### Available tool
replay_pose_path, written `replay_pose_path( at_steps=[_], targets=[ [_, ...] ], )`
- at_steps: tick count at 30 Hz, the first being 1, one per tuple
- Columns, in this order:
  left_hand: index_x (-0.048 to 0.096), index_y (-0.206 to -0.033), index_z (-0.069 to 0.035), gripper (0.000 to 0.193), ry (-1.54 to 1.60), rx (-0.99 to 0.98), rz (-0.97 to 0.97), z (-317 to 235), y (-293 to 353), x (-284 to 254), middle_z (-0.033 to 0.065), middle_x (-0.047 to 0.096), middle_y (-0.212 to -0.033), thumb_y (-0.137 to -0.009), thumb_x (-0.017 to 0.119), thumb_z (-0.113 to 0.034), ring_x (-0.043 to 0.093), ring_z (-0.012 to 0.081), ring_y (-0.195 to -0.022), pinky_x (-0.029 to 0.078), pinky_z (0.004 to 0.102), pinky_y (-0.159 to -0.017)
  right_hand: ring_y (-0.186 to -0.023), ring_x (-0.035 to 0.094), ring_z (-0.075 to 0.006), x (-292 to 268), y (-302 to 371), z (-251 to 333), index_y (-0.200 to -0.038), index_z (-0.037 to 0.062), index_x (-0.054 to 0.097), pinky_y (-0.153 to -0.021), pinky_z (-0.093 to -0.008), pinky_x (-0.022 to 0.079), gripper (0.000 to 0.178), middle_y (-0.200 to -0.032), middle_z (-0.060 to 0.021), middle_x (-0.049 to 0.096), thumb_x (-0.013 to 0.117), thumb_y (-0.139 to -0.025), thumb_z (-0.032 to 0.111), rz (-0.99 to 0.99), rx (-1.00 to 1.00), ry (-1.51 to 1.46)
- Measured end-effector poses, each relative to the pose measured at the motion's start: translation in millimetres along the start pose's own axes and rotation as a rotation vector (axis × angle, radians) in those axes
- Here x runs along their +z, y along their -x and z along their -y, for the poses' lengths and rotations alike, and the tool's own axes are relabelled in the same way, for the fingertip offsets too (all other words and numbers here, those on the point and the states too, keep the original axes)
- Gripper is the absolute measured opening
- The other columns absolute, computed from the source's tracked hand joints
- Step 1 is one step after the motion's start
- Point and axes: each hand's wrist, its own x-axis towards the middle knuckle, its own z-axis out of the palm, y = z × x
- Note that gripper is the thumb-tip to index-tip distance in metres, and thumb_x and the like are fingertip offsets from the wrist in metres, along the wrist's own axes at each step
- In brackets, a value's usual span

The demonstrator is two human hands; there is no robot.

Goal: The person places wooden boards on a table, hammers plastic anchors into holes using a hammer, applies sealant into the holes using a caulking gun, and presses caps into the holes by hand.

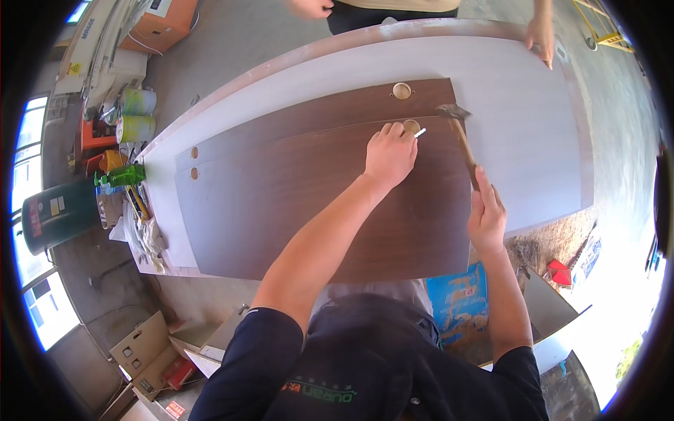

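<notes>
Two dark brown wood panels lie side by side, the far panel (323,116) against the near panel (337,210). Round hinge holes are cut in them; one hole (401,91) on the far panel shows fully. My left hand (391,156) rests at the near panel's hole (411,126), partly covering it. A short white stick (420,132) pokes out by its closed fingers. Wrapped round the wooden handle of a hammer (465,144) is my right hand (487,221), at the panels' right end. The hammer's head is up near the seam, slightly blurred.
Under the panels is a large pale worktable (533,140). Across it stands another person, one hand (540,41) on its far right edge. Green bottles (126,175), paint buckets (137,116) and crumpled plastic (149,238) crowd the left end. A dark green drum (60,214) stands farther left.
</notes>
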Motion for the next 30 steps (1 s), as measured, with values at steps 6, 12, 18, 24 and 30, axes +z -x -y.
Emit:
replay_pose_path(
  at_steps=[6,12,18,24,30],
  targets=[
    [0.064,-0.081,-0.007,0.009,0.014,-0.023,0.032,-2.7,-5.7,0.8,0.0061,0.056,-0.082,-0.083,0.064,-0.016,0.057,0.0233,-0.082,0.049,0.037,-0.069,-0.075,0.066,-0.029,3.9,-2.2,-9.4,-0.136,0.0187,0.053,-0.064,-0.0393,0.053,0.047,-0.088,-0.0127,0.064,0.052,-0.091,0.003,0.181,0.044,0.09],
    [0.064,-0.082,-0.006,0.009,0.015,-0.04,0.053,-2.9,-3.5,-2.4,0.0061,0.056,-0.083,-0.083,0.064,-0.015,0.058,0.023,-0.083,0.049,0.0369,-0.069,-0.073,0.066,-0.029,12.8,7.0,-13.8,-0.136,0.0173,0.052,-0.063,-0.0386,0.053,0.048,-0.087,-0.0127,0.063,0.053,-0.09,0.002,0.091,-0.006,0.093],
    [0.064,-0.082,-0.006,0.009,0.02,-0.029,0.047,-4.6,-1.4,-4.2,0.006,0.056,-0.082,-0.083,0.063,-0.015,0.058,0.0231,-0.082,0.05,0.0367,-0.068,-0.073,0.065,-0.0295,3.2,4.5,-1.7,-0.134,0.0158,0.054,-0.063,-0.0374,0.052,0.046,-0.087,-0.0133,0.063,0.053,-0.09,0.002,0.106,0.027,0.083],
    [0.063,-0.079,-0.006,0.009,0.007,0.022,0.054,-4.6,-4.5,-5.9,0.0065,0.056,-0.081,-0.083,0.063,-0.014,0.058,0.0235,-0.079,0.05,0.0369,-0.065,-0.07,0.066,-0.0288,4.7,4.0,-19.4,-0.132,0.0185,0.056,-0.058,-0.0381,0.052,0.049,-0.081,-0.0102,0.062,0.056,-0.087,0.002,0.162,0.008,0.211],
    [0.061,-0.076,-0.008,0.009,0.012,-0.022,-0.018,11.8,4.5,-15.5,0.0048,0.054,-0.077,-0.082,0.065,-0.014,0.058,0.0243,-0.076,0.05,0.0373,-0.058,-0.068,0.066,-0.0283,12.8,1.0,-20.0,-0.131,0.0177,0.057,-0.058,-0.0369,0.053,0.046,-0.081,-0.0097,0.062,0.054,-0.088,0.002,0.237,0.002,0.305]
  ],
)
